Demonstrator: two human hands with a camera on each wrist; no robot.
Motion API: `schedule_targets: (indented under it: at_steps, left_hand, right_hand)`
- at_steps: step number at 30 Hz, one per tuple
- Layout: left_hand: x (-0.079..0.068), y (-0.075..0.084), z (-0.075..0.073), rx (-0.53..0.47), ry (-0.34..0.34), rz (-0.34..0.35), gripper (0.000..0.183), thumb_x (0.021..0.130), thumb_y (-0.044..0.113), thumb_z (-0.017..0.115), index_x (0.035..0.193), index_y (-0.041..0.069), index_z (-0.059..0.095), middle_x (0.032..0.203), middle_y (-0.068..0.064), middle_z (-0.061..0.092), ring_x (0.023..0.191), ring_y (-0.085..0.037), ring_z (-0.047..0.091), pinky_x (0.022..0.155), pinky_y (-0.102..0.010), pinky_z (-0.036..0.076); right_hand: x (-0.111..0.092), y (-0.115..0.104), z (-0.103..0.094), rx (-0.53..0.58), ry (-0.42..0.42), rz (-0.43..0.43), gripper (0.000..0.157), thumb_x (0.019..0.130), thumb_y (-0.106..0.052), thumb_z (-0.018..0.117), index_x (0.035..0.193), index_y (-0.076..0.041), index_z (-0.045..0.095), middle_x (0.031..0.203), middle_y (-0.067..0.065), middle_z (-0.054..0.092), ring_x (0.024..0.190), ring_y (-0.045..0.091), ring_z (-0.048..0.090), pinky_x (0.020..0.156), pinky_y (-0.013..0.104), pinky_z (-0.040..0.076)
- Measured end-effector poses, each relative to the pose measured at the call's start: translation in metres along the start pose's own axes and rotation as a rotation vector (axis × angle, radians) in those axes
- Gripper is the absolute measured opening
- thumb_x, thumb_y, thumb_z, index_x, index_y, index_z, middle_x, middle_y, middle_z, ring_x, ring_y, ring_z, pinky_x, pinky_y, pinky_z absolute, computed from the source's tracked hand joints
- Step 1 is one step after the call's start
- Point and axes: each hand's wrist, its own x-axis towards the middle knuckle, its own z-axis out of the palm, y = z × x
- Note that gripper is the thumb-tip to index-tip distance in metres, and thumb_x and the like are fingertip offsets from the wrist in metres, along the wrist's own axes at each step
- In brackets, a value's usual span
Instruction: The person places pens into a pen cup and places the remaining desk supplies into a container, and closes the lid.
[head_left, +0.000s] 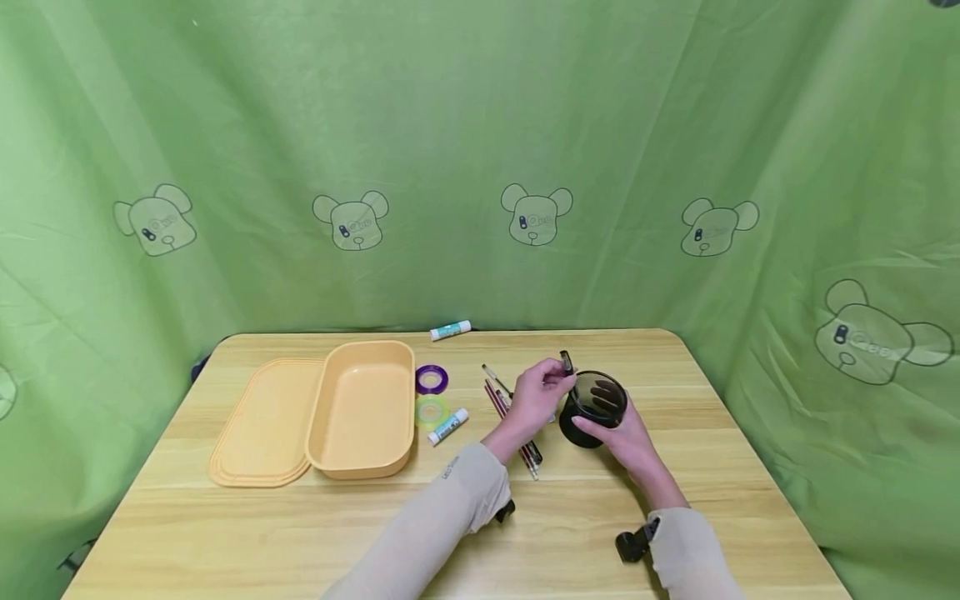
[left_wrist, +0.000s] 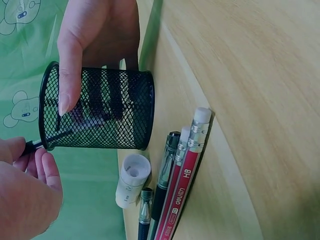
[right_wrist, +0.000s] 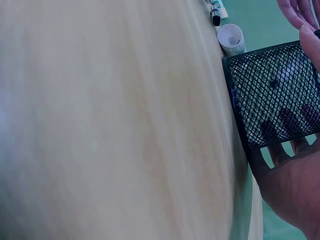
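A black mesh pen holder (head_left: pixel 581 429) stands upright on the table, and my right hand (head_left: pixel 628 435) grips it around its side. In the left wrist view the thumb lies along the near mesh wall. My left hand (head_left: pixel 534 398) is at the rim, pinching a black pen (left_wrist: pixel 34 146) by its upper end. The pen's lower part slants down inside the pen holder, seen through the mesh. Beside the holder lie red pencils (left_wrist: pixel 184 185) with white erasers and clear-and-black pens (left_wrist: pixel 164 180). A white glue stick (left_wrist: pixel 132 180) is close to the holder's base.
Left of the pencils lie another glue stick (head_left: pixel 448 426), a purple tape roll (head_left: pixel 432 379) and a yellow-green tape roll (head_left: pixel 432 412). An orange box (head_left: pixel 360 471) and its lid (head_left: pixel 262 425) are farther left. One glue stick (head_left: pixel 450 330) lies at the back edge.
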Motion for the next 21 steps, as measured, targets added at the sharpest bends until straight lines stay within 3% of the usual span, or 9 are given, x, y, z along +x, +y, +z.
schedule_targets:
  at_steps: [5,21]
  left_hand:
    - [-0.0005,-0.0006,-0.0007,0.027,0.002,-0.004,0.012,0.098,0.016,0.073,0.107,0.008,0.075,0.099,-0.001,0.074,0.084,0.0,0.063,0.081,-0.016,0.057]
    - [-0.0019,-0.0045,-0.0027,0.044,-0.017,-0.007,0.021,0.098,0.02,0.073,0.119,0.015,0.074,0.104,0.004,0.073,0.092,-0.003,0.065,0.086,-0.018,0.057]
  right_hand:
    - [-0.0008,-0.0011,0.0002,-0.019,0.001,0.01,0.094,0.088,-0.019,0.084,0.161,-0.006,0.026,0.161,0.024,0.039,0.15,0.039,0.036,0.127,0.055,0.026]
    - [0.0022,0.0021,-0.0005,0.016,-0.012,0.005,0.094,0.089,-0.014,0.082,0.161,-0.004,0.024,0.162,0.027,0.036,0.151,0.041,0.034,0.127,0.056,0.024]
